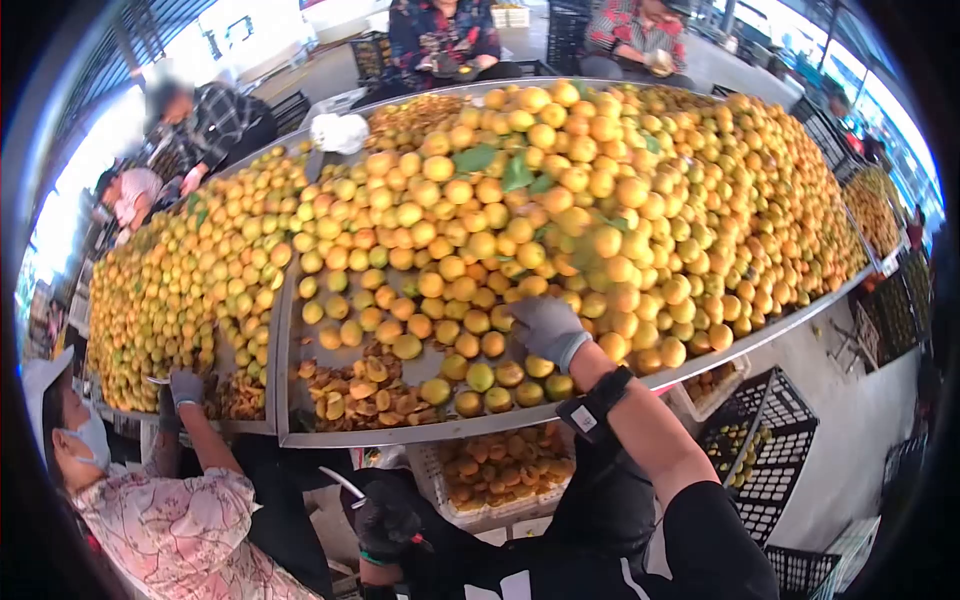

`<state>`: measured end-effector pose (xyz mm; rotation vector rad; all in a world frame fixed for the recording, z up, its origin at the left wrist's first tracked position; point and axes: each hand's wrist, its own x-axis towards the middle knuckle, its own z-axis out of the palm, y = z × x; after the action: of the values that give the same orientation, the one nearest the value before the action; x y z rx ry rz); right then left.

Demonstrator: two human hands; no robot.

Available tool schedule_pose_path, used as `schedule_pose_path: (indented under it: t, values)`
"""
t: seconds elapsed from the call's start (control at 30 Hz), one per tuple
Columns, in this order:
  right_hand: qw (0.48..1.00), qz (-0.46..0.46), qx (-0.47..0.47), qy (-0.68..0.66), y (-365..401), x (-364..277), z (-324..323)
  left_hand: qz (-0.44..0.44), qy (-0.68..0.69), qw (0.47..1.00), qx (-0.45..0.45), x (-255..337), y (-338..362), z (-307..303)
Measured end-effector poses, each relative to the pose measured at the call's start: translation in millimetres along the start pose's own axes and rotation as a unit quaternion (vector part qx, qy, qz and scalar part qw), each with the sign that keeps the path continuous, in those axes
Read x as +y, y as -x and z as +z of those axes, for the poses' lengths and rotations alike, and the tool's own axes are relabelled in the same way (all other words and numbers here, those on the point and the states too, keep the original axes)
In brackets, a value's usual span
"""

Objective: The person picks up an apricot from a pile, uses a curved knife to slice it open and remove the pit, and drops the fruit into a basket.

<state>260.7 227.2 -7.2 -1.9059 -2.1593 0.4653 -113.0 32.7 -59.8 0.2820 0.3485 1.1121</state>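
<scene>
At the far left a co-worker's gloved hand [186, 386] is seen resting at the table rim [400, 437], beside a litter of cut halves [350, 392]. Low in the middle, the left hand [388, 522] is held closed in a dark glove around what looks like a knife [343, 484], blade pointing up and left, well below the table. Further right, the right hand [545, 330] is laid palm down on the fruit pile [560, 180] near its front edge, fingers curled; whether a fruit is actually gripped cannot be told. A pick is best made from the loose front fruit [481, 376], since the slope above would likely roll if disturbed. Little bare metal is left along the rim. A white crate [500, 470] sits under the rim, and black crates [765, 440] crowd the floor to the right.
</scene>
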Motion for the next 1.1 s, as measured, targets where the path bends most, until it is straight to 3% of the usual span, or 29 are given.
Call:
schedule_pose_path:
  t: [0.1,0.23,0.3,0.4,0.53,0.63,0.7,0.77,0.83,0.87,0.97,1.03,1.1]
  values:
    - [0.996,-0.056,0.036,0.052,-22,-15,14,-0.038,-0.021,0.996,-0.073,0,-12,5]
    - [0.990,-0.030,-0.066,0.120,-31,-6,18,-0.039,0.006,0.999,-0.012,-3,-11,14]
    - [0.990,-0.048,-0.061,0.120,-17,7,13,-0.044,-0.011,0.999,-0.015,-2,-9,18]
    - [0.980,-0.020,-0.141,0.137,-2,-2,-3,-0.049,-0.043,0.998,-0.017,-1,-11,26]
    - [0.973,-0.065,-0.071,0.211,5,-7,-2,-0.076,-0.006,0.997,0.005,-7,-14,24]
    - [0.983,-0.094,-0.100,0.118,12,-14,13,-0.079,-0.028,0.996,-0.039,-11,-16,18]
    - [0.955,-0.128,-0.139,0.231,19,-25,11,-0.073,-0.029,0.996,-0.043,-12,-15,17]
    - [0.959,-0.124,-0.111,0.229,26,-29,13,-0.067,-0.029,0.996,-0.047,-12,-13,22]
    - [0.966,-0.180,-0.031,0.182,27,-16,25,-0.063,-0.084,0.993,0.055,-11,-10,33]
    - [0.966,-0.180,-0.028,0.184,28,-10,29,-0.062,-0.084,0.993,0.051,-11,-11,34]
    - [0.983,-0.155,-0.039,0.092,37,-6,37,-0.066,-0.088,0.993,0.031,-12,-11,35]
    - [0.993,-0.079,0.057,0.060,47,-9,38,-0.064,-0.111,0.992,0.019,-13,-13,33]
    - [0.997,-0.064,0.037,0.028,54,-10,32,-0.077,-0.100,0.992,0.020,-13,-13,22]
